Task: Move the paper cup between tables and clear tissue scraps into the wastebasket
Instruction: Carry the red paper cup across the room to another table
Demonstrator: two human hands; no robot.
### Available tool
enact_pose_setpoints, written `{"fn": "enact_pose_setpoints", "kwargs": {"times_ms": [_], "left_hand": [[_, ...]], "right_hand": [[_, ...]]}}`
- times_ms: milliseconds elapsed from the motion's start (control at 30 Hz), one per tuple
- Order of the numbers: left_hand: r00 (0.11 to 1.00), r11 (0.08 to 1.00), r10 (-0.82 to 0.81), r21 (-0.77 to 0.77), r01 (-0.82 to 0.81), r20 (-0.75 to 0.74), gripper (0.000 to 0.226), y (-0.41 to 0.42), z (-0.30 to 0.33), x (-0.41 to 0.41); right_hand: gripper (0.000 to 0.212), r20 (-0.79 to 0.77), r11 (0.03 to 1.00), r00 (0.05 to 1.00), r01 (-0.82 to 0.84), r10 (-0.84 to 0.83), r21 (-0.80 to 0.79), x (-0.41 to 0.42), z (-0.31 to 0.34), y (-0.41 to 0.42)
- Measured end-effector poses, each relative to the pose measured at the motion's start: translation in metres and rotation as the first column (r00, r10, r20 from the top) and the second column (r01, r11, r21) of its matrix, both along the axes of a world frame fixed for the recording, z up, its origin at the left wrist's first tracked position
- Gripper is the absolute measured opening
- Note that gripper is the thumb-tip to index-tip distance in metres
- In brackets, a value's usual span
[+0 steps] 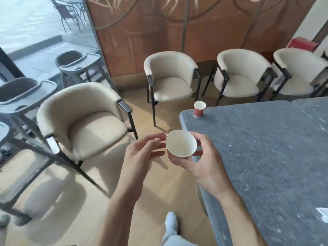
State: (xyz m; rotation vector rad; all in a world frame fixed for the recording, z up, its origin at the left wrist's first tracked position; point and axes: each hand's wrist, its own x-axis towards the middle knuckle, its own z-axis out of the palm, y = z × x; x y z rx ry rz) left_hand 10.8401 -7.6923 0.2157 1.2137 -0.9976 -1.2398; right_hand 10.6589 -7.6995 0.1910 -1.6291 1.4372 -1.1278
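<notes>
My right hand (200, 162) grips a red paper cup (181, 143) with a white, empty inside, held just off the near left edge of the grey table (266, 157). Its thumb curls under the cup and the fingers wrap round the far side. My left hand (142, 151) is beside the cup on the left, fingers relaxed and held out toward it, with the fingertips close to the rim. A second red paper cup (199, 109) stands upright at the table's far left corner. A white tissue scrap (323, 213) lies at the table's right edge.
Cream armchairs stand around: one at the left (83, 121), one ahead (172, 77), two at the right (239, 73). Grey high chairs (78, 63) stand by the window at left. A wooden panel wall (177, 29) is behind. My leg and white shoe (171, 222) are below.
</notes>
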Motion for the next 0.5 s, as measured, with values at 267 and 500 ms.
{"fn": "enact_pose_setpoints", "kwargs": {"times_ms": [267,500], "left_hand": [[0.996,0.997,-0.06,0.056,0.056,0.07,0.025,-0.178,-0.022,0.003],[0.992,0.992,-0.083,0.098,0.073,0.096,0.026,-0.327,-0.022,-0.021]], "right_hand": [[0.078,-0.087,1.0,0.996,-0.022,0.023,0.011,0.003,-0.035,-0.176],[0.073,-0.099,0.971,0.968,0.235,-0.23,0.037,-0.073,-0.029,-0.318]]}}
